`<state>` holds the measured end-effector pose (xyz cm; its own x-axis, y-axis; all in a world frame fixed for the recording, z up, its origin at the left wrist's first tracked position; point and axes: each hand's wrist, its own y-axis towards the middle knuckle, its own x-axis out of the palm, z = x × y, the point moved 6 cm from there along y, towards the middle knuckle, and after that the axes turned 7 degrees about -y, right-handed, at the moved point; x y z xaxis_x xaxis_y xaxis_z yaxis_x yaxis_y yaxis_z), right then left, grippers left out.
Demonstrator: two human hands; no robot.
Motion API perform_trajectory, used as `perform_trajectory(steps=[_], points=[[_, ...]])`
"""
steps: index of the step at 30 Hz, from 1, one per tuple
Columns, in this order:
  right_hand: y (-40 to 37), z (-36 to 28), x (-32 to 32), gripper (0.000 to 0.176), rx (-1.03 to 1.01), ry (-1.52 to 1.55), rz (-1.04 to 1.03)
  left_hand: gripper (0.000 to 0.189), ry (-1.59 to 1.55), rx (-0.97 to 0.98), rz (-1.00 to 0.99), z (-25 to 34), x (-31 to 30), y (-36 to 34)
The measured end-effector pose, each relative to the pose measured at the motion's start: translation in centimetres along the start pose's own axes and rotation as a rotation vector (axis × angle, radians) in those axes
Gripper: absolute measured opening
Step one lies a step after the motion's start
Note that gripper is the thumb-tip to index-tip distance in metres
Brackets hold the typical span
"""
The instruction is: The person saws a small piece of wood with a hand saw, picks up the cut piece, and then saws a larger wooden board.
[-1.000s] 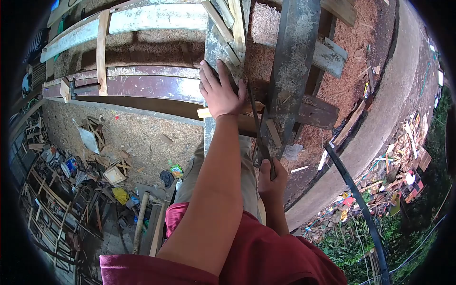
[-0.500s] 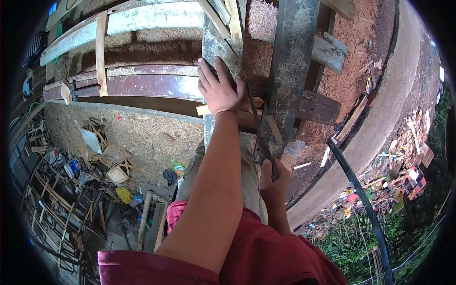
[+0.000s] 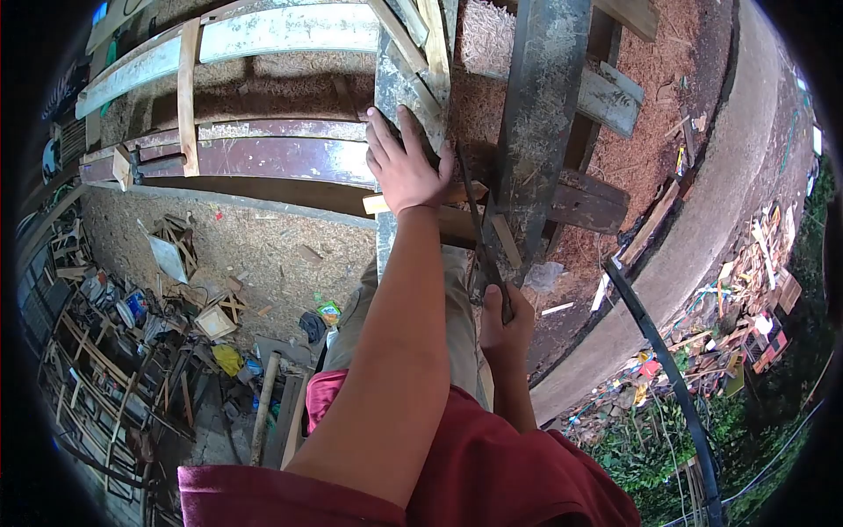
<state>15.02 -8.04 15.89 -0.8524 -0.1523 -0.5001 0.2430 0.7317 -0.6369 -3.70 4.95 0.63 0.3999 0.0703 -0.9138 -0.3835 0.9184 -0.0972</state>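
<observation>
And here we are, bracing, it seems: our left hand [image 3: 408,171] presses, fingers spread, on the weathered board [image 3: 385,230]; our right hand [image 3: 507,327] grips a long, dark saw-like tool [image 3: 480,249] beside its right edge, calling for firm pressure, steady alignment.

The person wears a loose maroon shirt [image 3: 492,465] with a hemmed sleeve [image 3: 281,498] and greenish-khaki trousers [image 3: 461,325]; both forearms are bare.
</observation>
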Motion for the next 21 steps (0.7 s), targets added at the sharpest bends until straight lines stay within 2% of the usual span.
perform_trajectory(steps=[7,10,21], points=[[0.0,0.1,0.1,0.032,-0.037,-0.096,-0.021,0.093,-0.010,0.002,0.016,0.0,0.0,0.0],[-0.3,0.4,0.0,0.030,0.044,-0.057,-0.024,0.090,-0.003,0.002,0.013,0.1,-0.2,0.0],[-0.9,0.9,0.2,0.028,-0.042,-0.070,0.022,0.090,-0.012,0.008,0.033,0.0,0.1,-0.2]])
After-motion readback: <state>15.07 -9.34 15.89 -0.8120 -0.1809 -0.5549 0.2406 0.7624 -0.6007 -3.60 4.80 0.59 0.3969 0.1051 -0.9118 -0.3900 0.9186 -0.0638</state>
